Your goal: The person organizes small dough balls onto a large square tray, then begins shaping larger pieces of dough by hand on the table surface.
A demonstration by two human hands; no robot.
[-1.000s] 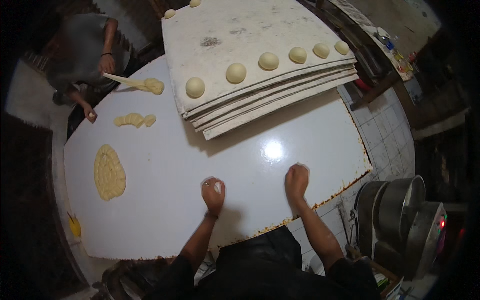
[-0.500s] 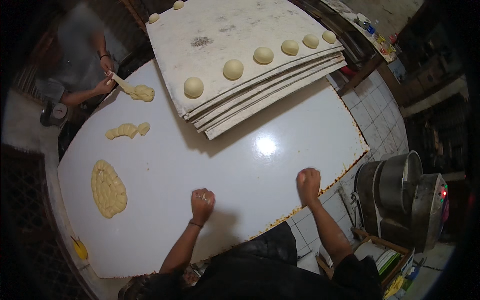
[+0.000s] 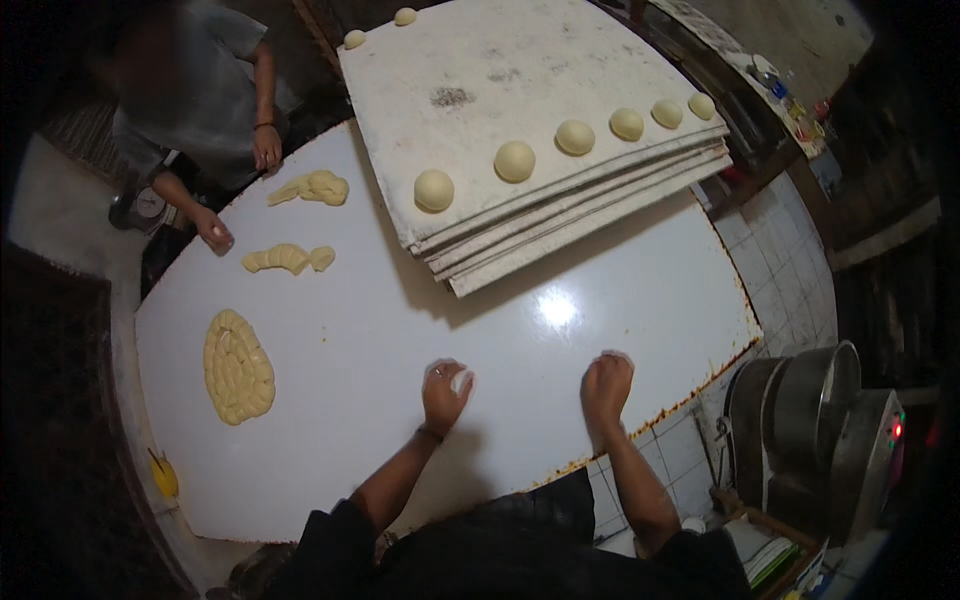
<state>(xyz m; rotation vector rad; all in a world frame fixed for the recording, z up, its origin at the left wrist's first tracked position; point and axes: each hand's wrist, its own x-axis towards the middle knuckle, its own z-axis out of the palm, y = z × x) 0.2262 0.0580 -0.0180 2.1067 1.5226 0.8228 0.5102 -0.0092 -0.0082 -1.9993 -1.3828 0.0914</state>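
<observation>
My left hand [image 3: 446, 397] rests on the white table, its fingers curled inward. A pale patch shows between its thumb and fingers, too unclear to name. Farther right, near the table's rusty edge, my right hand [image 3: 607, 390] is also curled down against the surface, and whatever lies under its palm is hidden. On the left of the table lies an oval cluster of cut dough pieces [image 3: 238, 370]. Beyond it are a short row of dough pieces [image 3: 278, 258] and a twisted lump of dough [image 3: 322, 187].
A stack of floured boards [image 3: 540, 70] at the far side carries several round dough balls [image 3: 515, 161]. Another person's hand [image 3: 213, 232] is at the far left edge, near a dial scale [image 3: 148, 204]. A metal mixer bowl [image 3: 815, 390] stands at right.
My hands have come closer together, and the view has shifted. The other person has let go of the stretched dough, which now lies on the table, and their hands have moved apart.
</observation>
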